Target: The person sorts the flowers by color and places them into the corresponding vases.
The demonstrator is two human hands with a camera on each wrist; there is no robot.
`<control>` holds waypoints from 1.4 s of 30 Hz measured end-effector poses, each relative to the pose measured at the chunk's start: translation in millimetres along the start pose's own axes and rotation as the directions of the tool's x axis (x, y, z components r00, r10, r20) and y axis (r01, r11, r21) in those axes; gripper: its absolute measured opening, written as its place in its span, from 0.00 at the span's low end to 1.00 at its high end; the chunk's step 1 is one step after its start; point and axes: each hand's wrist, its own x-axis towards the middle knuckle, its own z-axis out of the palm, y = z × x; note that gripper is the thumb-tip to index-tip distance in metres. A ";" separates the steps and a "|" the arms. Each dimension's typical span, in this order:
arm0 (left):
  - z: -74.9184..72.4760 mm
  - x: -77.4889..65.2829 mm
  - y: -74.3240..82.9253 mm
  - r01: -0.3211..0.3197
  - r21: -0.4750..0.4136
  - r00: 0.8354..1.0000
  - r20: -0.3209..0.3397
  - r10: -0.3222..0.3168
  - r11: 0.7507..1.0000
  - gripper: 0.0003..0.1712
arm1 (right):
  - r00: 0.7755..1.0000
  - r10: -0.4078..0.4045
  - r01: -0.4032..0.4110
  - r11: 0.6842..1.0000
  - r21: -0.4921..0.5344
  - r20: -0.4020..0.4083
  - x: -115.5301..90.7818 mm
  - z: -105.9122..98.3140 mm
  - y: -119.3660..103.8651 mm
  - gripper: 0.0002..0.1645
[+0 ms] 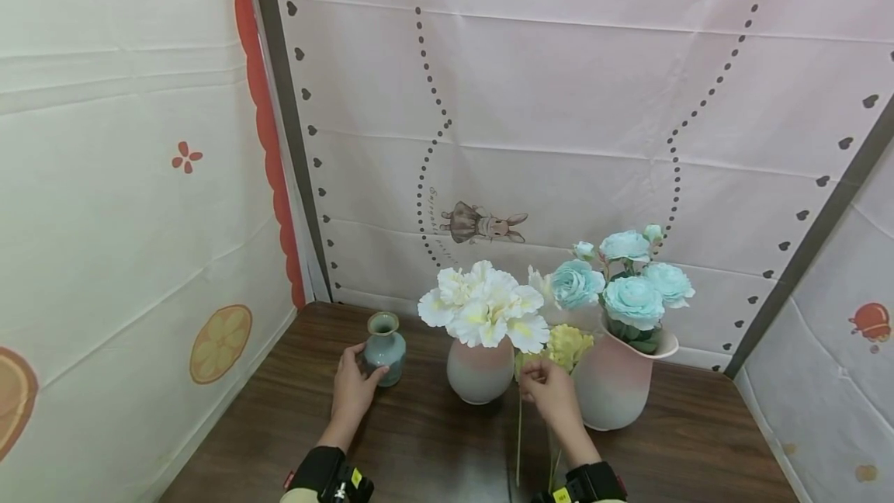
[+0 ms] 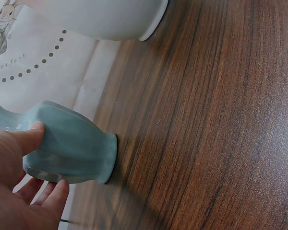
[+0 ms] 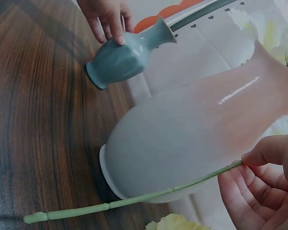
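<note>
Two hands busy: left hand (image 1: 352, 388) w/ grip round small teal vase (image 1: 385, 348) on counter (image 1: 433, 449); right hand (image 1: 552, 394) pinches yellow flower (image 1: 569, 345) stem. Next, I think: tip stem into teal vase's narrow mouth.

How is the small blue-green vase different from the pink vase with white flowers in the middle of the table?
The small blue-green vase is smaller and narrow-necked; the pink vase is larger and rounder. The blue-green vase holds no flowers, while the pink vase holds white flowers. The left hand holds the blue-green vase; no hand holds the pink one, though the right hand pinches a green stem beside it. Both stand upright on the wooden table.
</note>
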 end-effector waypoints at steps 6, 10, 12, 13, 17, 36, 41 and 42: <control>-0.2 -0.8 -0.2 -0.006 -0.001 1.000 -0.002 0.006 1.000 0.37 | 0.998 -0.059 0.059 0.998 -0.024 -0.016 -2.3 -3.1 -7.0 0.08; -0.4 -0.9 -0.2 -0.010 0.000 1.000 0.000 0.010 1.000 0.37 | 0.994 -0.106 0.104 0.993 -0.064 -0.030 -3.6 -4.6 -11.9 0.07; -0.5 -1.1 0.2 -0.010 0.002 1.000 0.001 0.010 1.000 0.37 | 0.992 -0.121 0.118 0.991 -0.068 -0.033 -4.4 -4.4 -14.7 0.07; -0.6 -1.1 0.2 -0.010 0.003 1.000 0.001 0.010 1.000 0.37 | 0.992 -0.125 0.123 0.990 -0.066 -0.035 -4.7 -4.1 -16.1 0.08; -0.6 -1.1 0.3 -0.008 0.007 1.000 0.001 0.008 1.000 0.37 | 0.988 -0.148 0.145 0.988 -0.062 -0.045 -7.2 -4.0 -22.7 0.08; -0.5 -2.3 1.3 -0.001 -0.007 1.000 -0.002 0.001 1.000 0.37 | 0.955 -0.254 0.268 0.960 0.080 -0.151 -10.5 -7.8 -60.6 0.17; -0.4 -2.3 1.8 -0.001 -0.010 1.000 -0.002 0.001 1.000 0.37 | 0.923 -0.312 0.340 0.936 0.093 -0.226 -10.9 -11.1 -72.7 0.08; -0.3 -2.2 1.6 -0.001 -0.011 1.000 -0.003 0.001 1.000 0.37 | 0.914 -0.327 0.357 0.929 0.095 -0.241 -10.9 -11.7 -74.8 0.06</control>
